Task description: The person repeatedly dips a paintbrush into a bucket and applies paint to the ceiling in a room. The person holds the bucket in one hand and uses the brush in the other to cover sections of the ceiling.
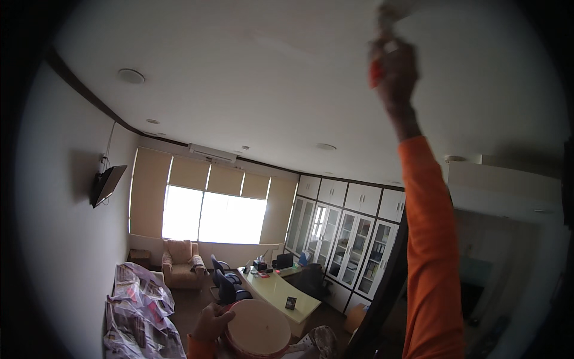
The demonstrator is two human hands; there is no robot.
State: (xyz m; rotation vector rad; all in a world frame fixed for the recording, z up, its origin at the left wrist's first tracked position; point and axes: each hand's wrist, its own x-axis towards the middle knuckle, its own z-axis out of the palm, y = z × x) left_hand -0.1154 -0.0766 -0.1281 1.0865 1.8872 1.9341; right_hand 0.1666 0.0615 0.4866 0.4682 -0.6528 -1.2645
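Seen from high up near the white ceiling (269, 66), an office room spreads out below. Nearest, at the lower edge, the left hand (210, 322) grips the rim of one round cream-coloured tub (258, 329) with a red edge, fingers curled over its left side. One right hand (391, 69), at the end of an orange sleeve (430, 251), is raised to the ceiling and closed around a small tool with a red handle (375, 73); its upper end is blurred, so what kind of tool it is cannot be told. At lower left, furniture lies covered with sheets of newspaper (140, 311).

Farther down stands one pale yellow-green desk (278, 290) carrying small items, with two dark blue office chairs (230, 287) just beside its left edge and one black chair (311, 278) behind it. One tan armchair (181, 260) sits under the window (212, 218), which has four beige blinds drawn partway up. White cabinets with glass doors (347, 239) line the right wall. One flat screen (106, 184) hangs tilted on the left wall. One air conditioner (212, 152) is mounted above the blinds, and three round ceiling fixtures (130, 76) are in sight.
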